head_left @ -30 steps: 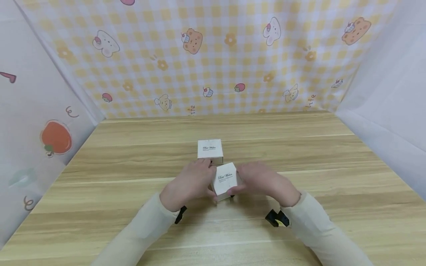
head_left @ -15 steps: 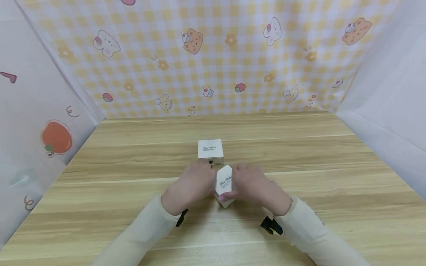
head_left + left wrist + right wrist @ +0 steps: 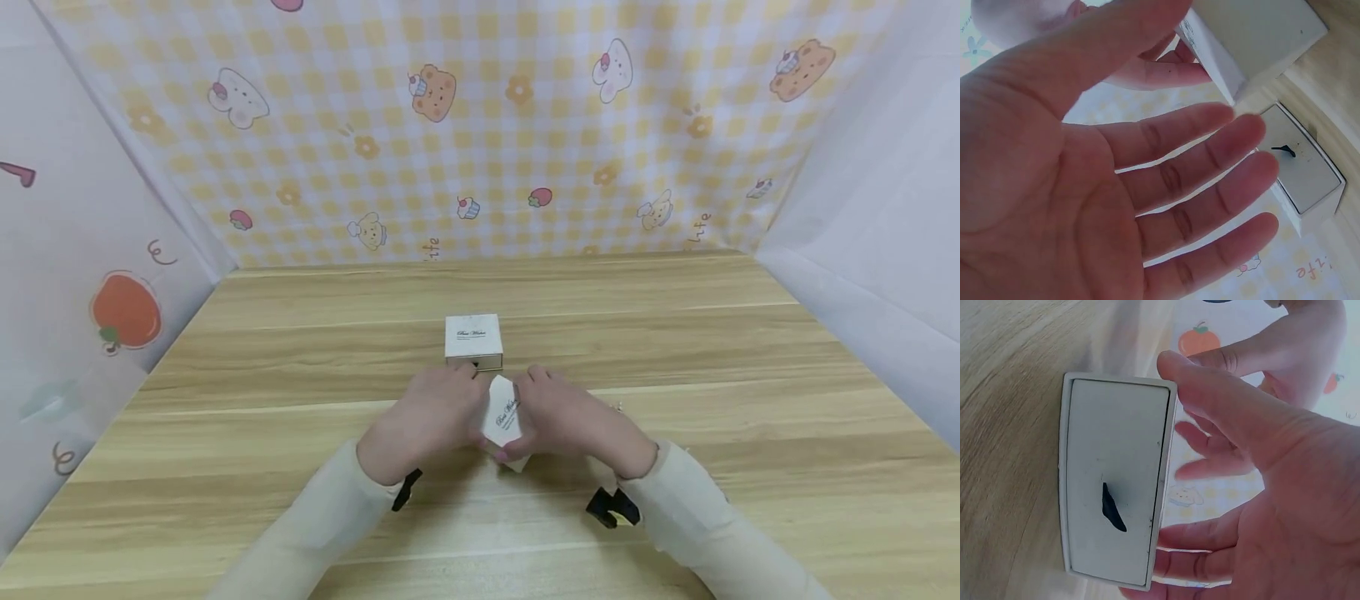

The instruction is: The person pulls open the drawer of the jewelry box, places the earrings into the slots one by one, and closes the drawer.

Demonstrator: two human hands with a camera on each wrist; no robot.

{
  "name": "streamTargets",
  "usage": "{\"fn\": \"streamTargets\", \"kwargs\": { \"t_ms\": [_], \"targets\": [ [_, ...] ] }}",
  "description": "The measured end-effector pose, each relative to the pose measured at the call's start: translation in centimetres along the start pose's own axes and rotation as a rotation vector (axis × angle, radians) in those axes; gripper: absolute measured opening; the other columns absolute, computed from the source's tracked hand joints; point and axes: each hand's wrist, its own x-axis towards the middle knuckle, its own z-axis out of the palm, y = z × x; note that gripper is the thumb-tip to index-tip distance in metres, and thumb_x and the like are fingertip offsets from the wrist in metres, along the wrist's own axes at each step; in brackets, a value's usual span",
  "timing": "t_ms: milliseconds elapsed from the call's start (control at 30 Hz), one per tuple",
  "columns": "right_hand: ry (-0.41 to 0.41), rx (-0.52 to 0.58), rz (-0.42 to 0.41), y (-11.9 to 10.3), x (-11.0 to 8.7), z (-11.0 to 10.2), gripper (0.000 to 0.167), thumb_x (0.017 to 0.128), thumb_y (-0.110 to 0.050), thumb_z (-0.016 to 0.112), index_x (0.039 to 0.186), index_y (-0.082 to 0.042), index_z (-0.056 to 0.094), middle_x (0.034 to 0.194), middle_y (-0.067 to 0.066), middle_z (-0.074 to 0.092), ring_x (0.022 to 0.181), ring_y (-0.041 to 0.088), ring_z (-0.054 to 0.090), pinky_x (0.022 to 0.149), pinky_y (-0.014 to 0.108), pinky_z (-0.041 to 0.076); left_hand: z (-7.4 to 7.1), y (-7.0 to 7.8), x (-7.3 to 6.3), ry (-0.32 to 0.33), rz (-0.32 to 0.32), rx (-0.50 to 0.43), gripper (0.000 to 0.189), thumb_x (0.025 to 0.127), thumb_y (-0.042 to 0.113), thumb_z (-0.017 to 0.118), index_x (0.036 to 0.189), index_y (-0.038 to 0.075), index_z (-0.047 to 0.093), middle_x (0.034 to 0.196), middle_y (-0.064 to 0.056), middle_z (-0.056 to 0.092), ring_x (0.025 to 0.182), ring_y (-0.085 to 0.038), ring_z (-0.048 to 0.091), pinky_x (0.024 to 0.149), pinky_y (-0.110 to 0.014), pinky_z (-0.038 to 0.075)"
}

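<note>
A small white drawer-style gift box [image 3: 501, 421] printed "Best Wishes" sits turned at an angle between my two hands, low over the table. My right hand [image 3: 573, 421] holds it by thumb and fingertips; in the right wrist view, the drawer front [image 3: 1116, 437] shows a black ribbon pull tab [image 3: 1112, 509]. At the box's other side is my left hand [image 3: 427, 417]; in the left wrist view its fingers [image 3: 1194, 159] are spread and nearly straight, the thumb reaching toward the box. A second matching box [image 3: 474, 337] lies just behind, its drawer closed.
The wood-grain table [image 3: 300, 333] runs back to a yellow checked cloth [image 3: 517, 142]. White cloth walls [image 3: 67, 250] stand at both sides. Behind the right hand lies a tiny shiny item [image 3: 619, 407]. A black wrist mount [image 3: 613, 508] hangs beneath the right wrist.
The box in my hands has been turned so that one corner points toward me. My right hand has shifted slightly left and toward me, uncovering the shiny item. The second box stays put.
</note>
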Motion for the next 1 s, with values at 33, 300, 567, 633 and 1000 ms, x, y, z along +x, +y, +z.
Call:
{"fn": "streamTargets", "kwargs": {
  "t_ms": [33,300,567,633,1000],
  "targets": [
    [-0.002,0.006,-0.014,0.05,0.08,-0.03,0.067,0.064,-0.047,0.08,0.104,0.001,0.054,0.088,0.007,0.05,0.08,0.02,0.045,0.072,0.034,0.043,0.04,-0.09,-0.01,0.009,0.014,0.0,0.068,0.061,0.06,0.074,0.099,0.005,0.061,0.081,-0.003,0.054,0.074,-0.016,0.049,0.062,-0.03,0.047],
    [-0.046,0.101,-0.077,0.45,0.39,-0.26,0.079,0.065,-0.035,0.083,0.126,0.001,0.048,0.103,0.007,0.054,0.09,0.019,0.048,0.082,0.035,0.043,0.02,-0.44,0.06,-0.022,0.036,-0.069,0.084,0.06,0.063,0.074,0.115,0.002,0.056,0.094,-0.004,0.05,0.082,-0.017,0.047,0.067,-0.03,0.047],
    [-0.059,0.194,-0.126,0.79,0.6,-0.15,0.09,0.069,-0.031,0.082,0.138,0.003,0.035,0.117,0.01,0.054,0.096,0.017,0.05,0.087,0.035,0.044,0.13,-0.55,0.16,-0.06,0.031,-0.118,0.076,0.063,0.051,0.08,0.118,0.004,0.058,0.094,-0.003,0.051,0.077,-0.015,0.047,0.067,-0.031,0.049],
    [-0.061,0.214,-0.127,0.86,0.59,-0.15,0.093,0.07,-0.032,0.081,0.14,0.003,0.032,0.124,0.011,0.052,0.1,0.018,0.049,0.091,0.035,0.042,0.16,-0.57,0.2,-0.068,0.031,-0.118,0.075,0.063,0.049,0.08,0.12,0.005,0.057,0.094,-0.003,0.05,0.076,-0.015,0.047,0.067,-0.03,0.049],
    [-0.039,0.282,-0.144,0.71,0.64,0.01,0.093,0.071,-0.032,0.079,0.142,0.003,0.03,0.14,0.016,0.041,0.127,0.025,0.042,0.104,0.039,0.036,0.2,-0.84,0.25,-0.11,-0.015,-0.145,0.072,0.061,0.044,0.084,0.115,0.003,0.058,0.093,-0.002,0.048,0.078,-0.014,0.045,0.067,-0.03,0.048]
  ]
}}
